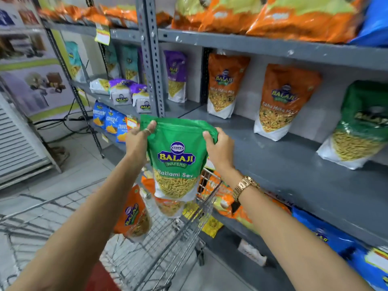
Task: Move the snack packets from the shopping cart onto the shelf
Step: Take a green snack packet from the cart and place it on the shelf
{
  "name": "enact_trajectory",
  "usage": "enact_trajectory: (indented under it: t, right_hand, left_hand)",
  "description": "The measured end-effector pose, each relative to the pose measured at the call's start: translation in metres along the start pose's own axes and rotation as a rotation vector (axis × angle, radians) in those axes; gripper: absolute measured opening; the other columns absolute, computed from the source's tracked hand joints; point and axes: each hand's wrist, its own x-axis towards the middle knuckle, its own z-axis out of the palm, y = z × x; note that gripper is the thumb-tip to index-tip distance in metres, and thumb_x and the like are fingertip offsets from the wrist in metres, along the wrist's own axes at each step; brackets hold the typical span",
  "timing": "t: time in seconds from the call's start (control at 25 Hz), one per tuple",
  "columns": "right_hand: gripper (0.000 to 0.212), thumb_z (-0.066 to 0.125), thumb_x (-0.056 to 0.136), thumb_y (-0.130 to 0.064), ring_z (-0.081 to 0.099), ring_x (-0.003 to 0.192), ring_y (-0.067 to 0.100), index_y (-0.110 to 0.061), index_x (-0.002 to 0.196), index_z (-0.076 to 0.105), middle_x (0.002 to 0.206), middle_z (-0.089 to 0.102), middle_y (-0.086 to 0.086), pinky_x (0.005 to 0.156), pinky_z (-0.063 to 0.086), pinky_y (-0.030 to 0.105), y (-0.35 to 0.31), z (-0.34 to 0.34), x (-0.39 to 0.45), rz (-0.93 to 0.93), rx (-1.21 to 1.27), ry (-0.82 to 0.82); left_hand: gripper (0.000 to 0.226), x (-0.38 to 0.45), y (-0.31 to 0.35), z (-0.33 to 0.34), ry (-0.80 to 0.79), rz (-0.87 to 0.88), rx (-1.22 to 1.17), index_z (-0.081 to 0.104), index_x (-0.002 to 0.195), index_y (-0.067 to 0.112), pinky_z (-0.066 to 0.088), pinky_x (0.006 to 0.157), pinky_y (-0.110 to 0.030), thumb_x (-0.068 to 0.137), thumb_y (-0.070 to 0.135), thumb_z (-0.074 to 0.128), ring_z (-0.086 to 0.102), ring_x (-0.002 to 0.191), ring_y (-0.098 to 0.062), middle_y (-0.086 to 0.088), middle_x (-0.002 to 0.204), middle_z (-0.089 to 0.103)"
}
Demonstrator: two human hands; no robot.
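A glossy green plastic snack packet (176, 156), printed "Balaji Wafers Ratlami Sev" with a picture of yellow sev across its lower half and a white base, hangs upright in the air above the front end of the wire shopping cart (168, 248), level with the front edge of the grey metal shelf board (294, 164). Both hands hold it by its crumpled top seam. The left hand (137, 139), with a ring on one finger, has its grip pinched on the packet's top corner at 10 o'clock, thumb on the printed face. The right hand (218, 147) has its grip pinched on the opposite top corner at 2 o'clock, thumb in front and fingers hidden behind the film. A gold metal link watch (244, 186) sits on the right wrist.

Below the packet, at 6 to 7 o'clock, an orange snack packet (132, 213) of the same brand leans inside the cart's chrome wire basket; more orange packaging lies under the green one, partly hidden.

On the shelf board, at 2 to 3 o'clock from the held packet, stand two orange-and-white "Tikha Mitha Mix" pouches (281, 101) and a second green pouch (361, 127), all leaning against the grey back wall. A perforated grey steel upright (151, 59) rises at 12 o'clock. Purple-and-white pouches (121, 93) sit on the next bay at 11 o'clock.
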Motion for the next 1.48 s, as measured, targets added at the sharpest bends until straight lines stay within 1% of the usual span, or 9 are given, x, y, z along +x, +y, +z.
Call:
enact_trajectory:
  t: [0.16, 0.28, 0.44, 0.6, 0.72, 0.84, 0.96, 1.08, 1.48]
  right_hand:
    - [0.04, 0.054, 0.088, -0.031, 0.052, 0.074, 0.024, 0.001, 0.113, 0.055, 0.068, 0.058, 0.008, 0.064, 0.04, 0.038, -0.009, -0.077, 0.019, 0.016, 0.042, 0.15]
    - [0.035, 0.056, 0.087, -0.031, 0.06, 0.087, 0.035, -0.001, 0.105, 0.059, 0.091, 0.068, 0.02, 0.072, 0.05, 0.045, 0.001, -0.136, 0.026, 0.016, -0.029, 0.26]
    - [0.03, 0.056, 0.088, -0.031, 0.055, 0.072, 0.027, -0.002, 0.097, 0.059, 0.083, 0.067, 0.02, 0.062, 0.044, 0.036, 0.025, -0.206, 0.031, 0.063, -0.128, 0.387]
    - [0.032, 0.056, 0.087, -0.029, 0.058, 0.075, 0.031, 0.002, 0.095, 0.059, 0.08, 0.065, 0.018, 0.065, 0.047, 0.039, 0.049, -0.263, 0.036, 0.122, -0.225, 0.52]
    - [0.025, 0.057, 0.087, -0.027, 0.061, 0.082, 0.035, -0.003, 0.09, 0.06, 0.088, 0.068, 0.022, 0.07, 0.049, 0.042, 0.071, -0.299, 0.037, 0.161, -0.259, 0.626]
    - [0.018, 0.056, 0.089, -0.028, 0.051, 0.072, 0.028, -0.011, 0.082, 0.052, 0.068, 0.055, 0.014, 0.06, 0.035, 0.035, 0.094, -0.331, 0.037, 0.239, -0.311, 0.71]
    - [0.031, 0.054, 0.089, -0.03, 0.053, 0.075, 0.031, 0.001, 0.086, 0.053, 0.074, 0.055, 0.02, 0.06, 0.036, 0.035, 0.116, -0.353, 0.041, 0.324, -0.328, 0.784]
    - [0.044, 0.051, 0.091, -0.027, 0.057, 0.1, 0.041, 0.011, 0.113, 0.048, 0.107, 0.06, 0.033, 0.075, 0.046, 0.041, 0.137, -0.369, 0.044, 0.411, -0.359, 0.822]
    - [0.043, 0.056, 0.088, -0.013, 0.053, 0.107, 0.039, 0.002, 0.123, 0.036, 0.114, 0.057, 0.028, 0.08, 0.041, 0.035, 0.164, -0.374, 0.042, 0.43, -0.366, 0.96]
  left_hand:
    - [0.041, -0.014, 0.026, 0.076, -0.119, 0.068, -0.093, 0.06, 0.104, 0.001, 0.055, 0.082, -0.029, 0.075, 0.028, 0.07, 0.06, 0.101, -0.027, -0.016, 0.109, 0.066]
    - [0.039, -0.031, 0.025, 0.137, -0.193, 0.074, -0.116, 0.061, 0.1, 0.001, 0.047, 0.093, -0.036, 0.075, 0.03, 0.07, 0.057, 0.103, -0.027, -0.016, 0.109, 0.064]
    - [0.021, -0.059, 0.012, 0.218, -0.327, 0.021, -0.179, 0.063, 0.083, 0.005, 0.05, 0.085, -0.036, 0.076, 0.025, 0.069, 0.06, 0.09, -0.023, -0.012, 0.095, 0.066]
    - [0.02, -0.086, 0.0, 0.29, -0.489, -0.068, -0.227, 0.064, 0.058, 0.015, 0.056, 0.055, -0.025, 0.077, 0.02, 0.068, 0.064, 0.055, -0.014, 0.007, 0.05, 0.07]
    - [0.016, -0.108, -0.008, 0.337, -0.593, -0.118, -0.237, 0.065, 0.061, 0.015, 0.055, 0.07, -0.037, 0.076, 0.018, 0.069, 0.064, 0.061, -0.018, 0.002, 0.061, 0.069]
    - [0.012, -0.127, -0.017, 0.376, -0.721, -0.127, -0.184, 0.065, 0.066, 0.017, 0.055, 0.07, -0.035, 0.077, 0.022, 0.068, 0.065, 0.071, -0.022, -0.003, 0.073, 0.069]
    - [0.011, -0.142, -0.028, 0.41, -0.811, -0.175, -0.175, 0.065, 0.08, 0.011, 0.056, 0.079, -0.042, 0.078, 0.021, 0.067, 0.066, 0.081, -0.03, -0.015, 0.088, 0.07]
    - [0.041, -0.153, -0.042, 0.437, -0.835, -0.262, -0.129, 0.059, 0.105, -0.003, 0.05, 0.094, -0.049, 0.076, 0.023, 0.07, 0.062, 0.101, -0.035, -0.023, 0.111, 0.065]
    - [0.071, -0.165, -0.059, 0.464, -0.866, -0.199, 0.017, 0.038, 0.131, -0.002, 0.03, 0.112, -0.041, 0.075, 0.027, 0.07, 0.043, 0.128, -0.03, -0.016, 0.138, 0.046]
